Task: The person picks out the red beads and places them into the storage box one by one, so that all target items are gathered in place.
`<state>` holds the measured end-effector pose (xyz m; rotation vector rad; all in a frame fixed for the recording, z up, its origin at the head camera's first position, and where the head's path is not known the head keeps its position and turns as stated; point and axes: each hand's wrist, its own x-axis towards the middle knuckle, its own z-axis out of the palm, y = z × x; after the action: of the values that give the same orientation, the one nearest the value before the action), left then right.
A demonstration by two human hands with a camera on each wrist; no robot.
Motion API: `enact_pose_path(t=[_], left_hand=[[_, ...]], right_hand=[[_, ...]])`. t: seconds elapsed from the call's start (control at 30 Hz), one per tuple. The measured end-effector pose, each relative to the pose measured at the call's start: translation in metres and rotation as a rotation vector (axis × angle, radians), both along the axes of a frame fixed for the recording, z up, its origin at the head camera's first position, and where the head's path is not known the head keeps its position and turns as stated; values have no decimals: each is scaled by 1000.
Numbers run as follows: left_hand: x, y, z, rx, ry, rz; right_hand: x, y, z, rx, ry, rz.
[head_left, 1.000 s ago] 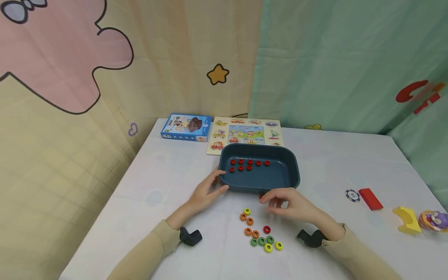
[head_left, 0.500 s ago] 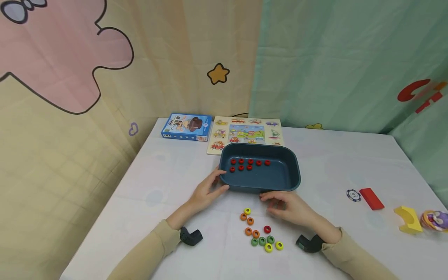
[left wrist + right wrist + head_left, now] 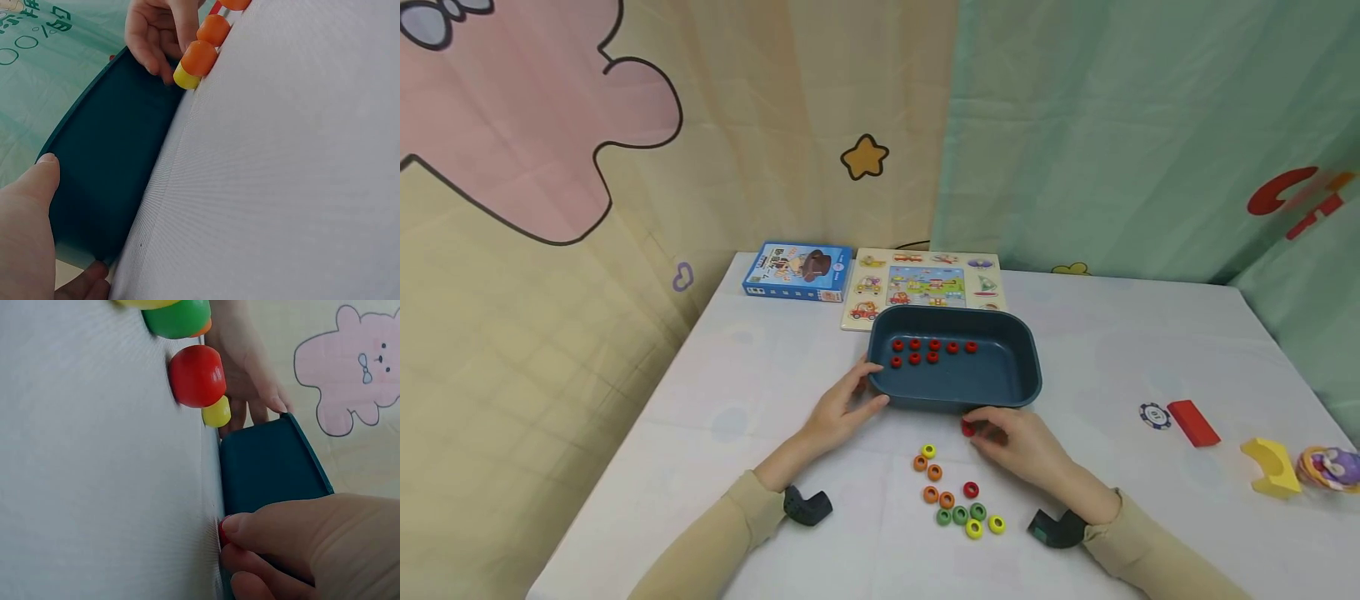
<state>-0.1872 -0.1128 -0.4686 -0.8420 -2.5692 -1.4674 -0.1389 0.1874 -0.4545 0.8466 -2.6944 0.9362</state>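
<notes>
A dark blue tray (image 3: 985, 375) stands in front of me with several red beads (image 3: 933, 357) in two rows inside. My left hand (image 3: 842, 414) holds the tray's near left corner, its thumb against the front wall and its fingers around the left end. Just before the tray's front wall, my right hand (image 3: 1018, 442) pinches a red bead (image 3: 223, 532) between thumb and fingers, low by the tabletop. Nearer me lie loose beads: another red bead (image 3: 971, 490), several orange beads (image 3: 931, 494), green beads (image 3: 960, 515) and yellow beads (image 3: 973, 529).
Behind the tray lie a picture puzzle board (image 3: 865, 287) and a blue box (image 3: 797, 271). On the right are a poker chip (image 3: 1154, 416), a red block (image 3: 1193, 423), a yellow arched block (image 3: 1272, 468) and a purple toy (image 3: 1333, 468). Curtains hang behind the table.
My right thumb and fingers have come together on the red bead before the tray, and it has shifted slightly right. My left hand keeps its place on the tray.
</notes>
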Motion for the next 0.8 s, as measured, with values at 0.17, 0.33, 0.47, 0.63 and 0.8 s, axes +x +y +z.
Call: enact_pose_path(t=[0.17,0.33,0.47,0.63,0.8], left_hand=[[0,-1,0,14,22,-11],[0,0,-1,23,19,-12],[1,0,-1,32,6,-16],[2,1,-1,36,11,-19],[12,4,19,34,15,-20]], right_hand=[[0,0,0,-5,-6,7],[0,2,-2,-8,-38,70],[1,2,5,37,6,152],[-3,2,53,12,174,326],[-43,5,106,-31,139,349]])
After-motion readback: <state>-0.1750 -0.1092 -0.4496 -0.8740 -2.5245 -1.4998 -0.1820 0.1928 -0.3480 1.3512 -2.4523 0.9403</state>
